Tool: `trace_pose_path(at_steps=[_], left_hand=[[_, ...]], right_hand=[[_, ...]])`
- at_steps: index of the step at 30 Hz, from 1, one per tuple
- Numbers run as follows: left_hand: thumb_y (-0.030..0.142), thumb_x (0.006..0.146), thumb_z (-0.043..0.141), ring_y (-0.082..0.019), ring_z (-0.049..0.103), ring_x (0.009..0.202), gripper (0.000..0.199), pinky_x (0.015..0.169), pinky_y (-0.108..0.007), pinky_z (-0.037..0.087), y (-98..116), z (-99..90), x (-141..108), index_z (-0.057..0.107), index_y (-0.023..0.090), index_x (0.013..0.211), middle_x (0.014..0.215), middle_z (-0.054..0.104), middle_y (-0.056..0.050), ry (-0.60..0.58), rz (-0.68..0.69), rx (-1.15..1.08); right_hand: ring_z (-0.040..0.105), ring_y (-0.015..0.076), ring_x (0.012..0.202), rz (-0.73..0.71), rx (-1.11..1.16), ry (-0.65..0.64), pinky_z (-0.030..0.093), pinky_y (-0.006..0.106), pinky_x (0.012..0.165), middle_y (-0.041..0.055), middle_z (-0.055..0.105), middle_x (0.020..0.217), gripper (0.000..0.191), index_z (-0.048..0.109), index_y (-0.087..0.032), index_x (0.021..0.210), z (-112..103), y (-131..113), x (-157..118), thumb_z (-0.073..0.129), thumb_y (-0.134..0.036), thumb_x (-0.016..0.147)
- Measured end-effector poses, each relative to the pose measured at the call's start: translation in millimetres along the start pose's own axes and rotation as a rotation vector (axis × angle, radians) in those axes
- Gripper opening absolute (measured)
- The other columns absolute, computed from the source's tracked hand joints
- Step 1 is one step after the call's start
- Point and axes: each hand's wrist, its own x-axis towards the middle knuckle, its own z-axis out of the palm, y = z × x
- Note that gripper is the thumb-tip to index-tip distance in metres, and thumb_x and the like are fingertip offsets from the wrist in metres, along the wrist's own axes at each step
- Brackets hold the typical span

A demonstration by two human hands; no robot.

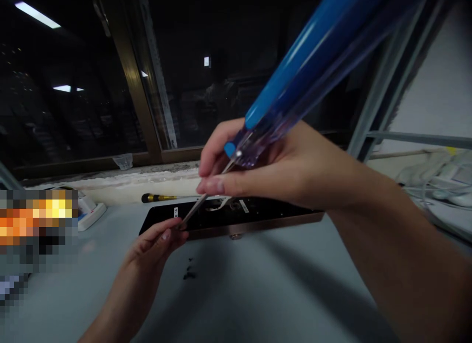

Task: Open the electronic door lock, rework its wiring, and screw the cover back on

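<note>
My right hand [287, 171] grips a screwdriver [295, 72] with a blue, partly see-through handle, its thumb and fingers closed near the start of the shaft. The metal shaft slants down and left to my left hand [157, 247], whose fingertips pinch around its tip. Whether a small screw sits there too is hidden by the fingers. Just behind the fingertips lies a long device [273, 217] with a black top, white labels and a bronze-coloured side. Several small dark screws [190, 274] lie on the grey table in front of it.
A yellow-and-black screwdriver [158, 198] lies behind the device. On the left are a white power strip [92, 215] and a blurred-out patch. A plastic cup [123, 161] stands on the window sill. Cables [438, 181] and a metal frame [383, 87] are at the right.
</note>
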Motion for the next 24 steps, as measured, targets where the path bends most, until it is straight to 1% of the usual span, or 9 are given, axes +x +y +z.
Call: trace_pose_path(at_steps=[1,3,6,9,11,14,17,20,24], left_hand=[[0.031,0.061,0.07,-0.018,0.062,0.08,0.031,0.075,-0.026,0.05,0,-0.4,-1,0.068,0.017,0.088,0.089,0.067,-0.007,-0.027,0.025,0.063],[0.032,0.066,0.066,-0.019,0.062,0.077,0.031,0.074,-0.029,0.049,0,-2.2,-2,0.068,0.019,0.093,0.086,0.068,-0.006,-0.074,0.108,0.222],[0.028,0.071,0.06,-0.015,0.059,0.068,0.02,0.066,-0.024,0.048,0,-5.2,-4,0.068,0.022,0.089,0.072,0.066,-0.003,-0.101,0.298,0.457],[0.023,0.073,0.057,-0.013,0.057,0.065,0.012,0.059,-0.02,0.045,3,-5.6,-8,0.068,0.024,0.078,0.073,0.063,-0.001,-0.08,0.477,0.56],[0.021,0.073,0.056,-0.012,0.055,0.063,0.012,0.057,-0.019,0.045,4,-5.4,-8,0.067,0.025,0.074,0.076,0.061,0.001,-0.054,0.556,0.57],[0.02,0.072,0.056,-0.011,0.054,0.061,0.011,0.057,-0.019,0.045,5,-6.7,-7,0.065,0.025,0.07,0.084,0.059,0.001,-0.004,0.587,0.55],[0.02,0.072,0.056,-0.01,0.054,0.061,0.01,0.057,-0.02,0.046,4,-9.6,-4,0.065,0.024,0.068,0.087,0.058,0.001,0.034,0.576,0.535],[0.021,0.072,0.056,-0.01,0.054,0.059,0.01,0.055,-0.019,0.047,4,-12.0,-3,0.064,0.023,0.066,0.086,0.057,0.001,0.032,0.579,0.536],[0.02,0.075,0.054,-0.009,0.054,0.059,0.012,0.054,-0.019,0.047,3,-13.7,-2,0.063,0.021,0.068,0.087,0.057,0.0,0.006,0.592,0.552]], right_hand=[[0.062,0.0097,0.063,-0.003,-0.011,0.034,0.05,0.017,0.053,-0.0072,0.062,0.067,0.004,0.06,-0.023,0.072,-4,0,-1,0.064,-0.021,0.071],[0.062,0.0096,0.06,0.008,-0.03,0.058,0.05,0.018,0.052,-0.0068,0.062,0.064,0.004,0.06,-0.022,0.07,-13,1,-3,0.064,-0.022,0.071],[0.062,0.0101,0.061,0.043,-0.058,0.077,0.05,0.019,0.055,-0.0062,0.063,0.063,0.004,0.061,-0.021,0.07,-32,5,-8,0.065,-0.021,0.07],[0.062,0.0112,0.061,0.12,-0.087,0.134,0.05,0.021,0.055,-0.0053,0.064,0.063,0.004,0.06,-0.02,0.069,-45,13,-11,0.064,-0.021,0.069],[0.061,0.0114,0.061,0.175,-0.1,0.151,0.05,0.022,0.056,-0.0045,0.064,0.062,0.004,0.06,-0.02,0.068,-48,21,-11,0.064,-0.02,0.069],[0.061,0.0113,0.061,0.242,-0.093,0.129,0.051,0.022,0.057,-0.0038,0.063,0.062,0.005,0.06,-0.02,0.068,-48,33,-9,0.064,-0.02,0.07],[0.061,0.013,0.06,0.258,-0.077,0.111,0.052,0.023,0.055,-0.0019,0.063,0.062,0.009,0.059,-0.019,0.067,-47,42,-6,0.067,-0.022,0.068],[0.061,0.0146,0.06,0.269,-0.073,0.109,0.053,0.025,0.054,0.0001,0.064,0.063,0.012,0.059,-0.018,0.068,-46,46,-4,0.069,-0.026,0.066],[0.061,0.0146,0.061,0.325,-0.073,0.081,0.053,0.026,0.058,0.0002,0.063,0.064,0.014,0.058,-0.018,0.067,-45,48,-3,0.069,-0.026,0.066]])
